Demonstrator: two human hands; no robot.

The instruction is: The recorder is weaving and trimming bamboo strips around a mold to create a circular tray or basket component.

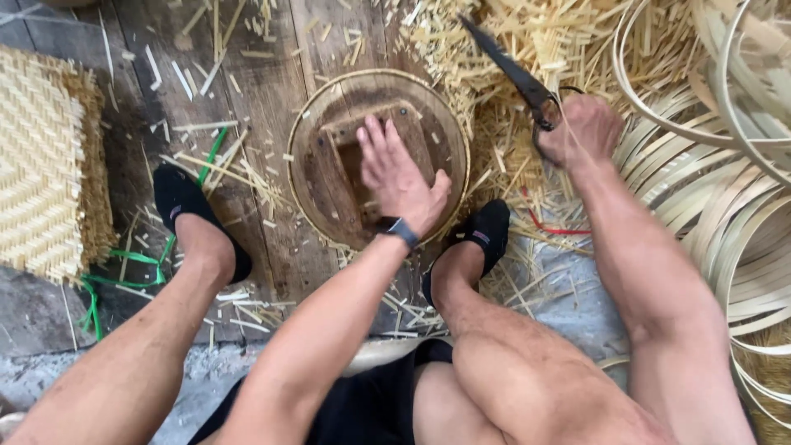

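Observation:
My left hand (397, 175) lies flat, fingers spread, on a round wooden form (323, 124) rimmed with a thin bamboo strip; a square wooden block (416, 132) is fixed at its middle. The form rests on the plank floor between my two feet in black shoes. My right hand (579, 132) is closed around the handle of a long dark blade (507, 66), which points up and left over a heap of bamboo splinters.
A woven bamboo mat (41, 165) lies at the left. Coiled bamboo strips (725, 189) pile up at the right. Bamboo offcuts (494, 41) litter the planks, with green cord (156, 259) near my left foot and a red cord (552, 227) by the right.

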